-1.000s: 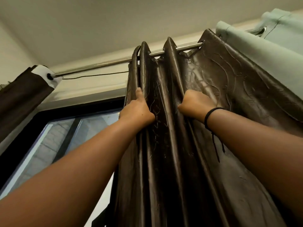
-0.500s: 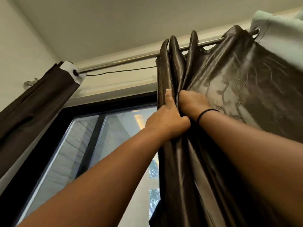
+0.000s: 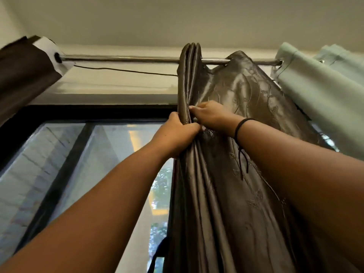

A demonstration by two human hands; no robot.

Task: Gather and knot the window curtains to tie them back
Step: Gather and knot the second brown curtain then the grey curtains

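A shiny dark brown curtain (image 3: pixel 232 184) hangs by eyelets from a metal rod (image 3: pixel 122 59). Its left folds are bunched tight together near the rod. My left hand (image 3: pixel 175 134) grips these gathered folds from the left, fingers curled round them. My right hand (image 3: pixel 210 115), a black band on its wrist, pinches the same folds just above and to the right. Both arms reach up from below. A second dark brown curtain (image 3: pixel 23 75) hangs at the rod's far left end.
A pale green curtain (image 3: pixel 323 99) hangs on the rod to the right of the brown one. Behind is a black-framed window (image 3: pixel 94 113) with glass panes. A thin black cord (image 3: pixel 126 71) runs under the rod. The ceiling is close above.
The brown curtain's folds have been pushed together and slid right along the rod. My hands have come close, now touching at the gathered folds. More window glass is uncovered.
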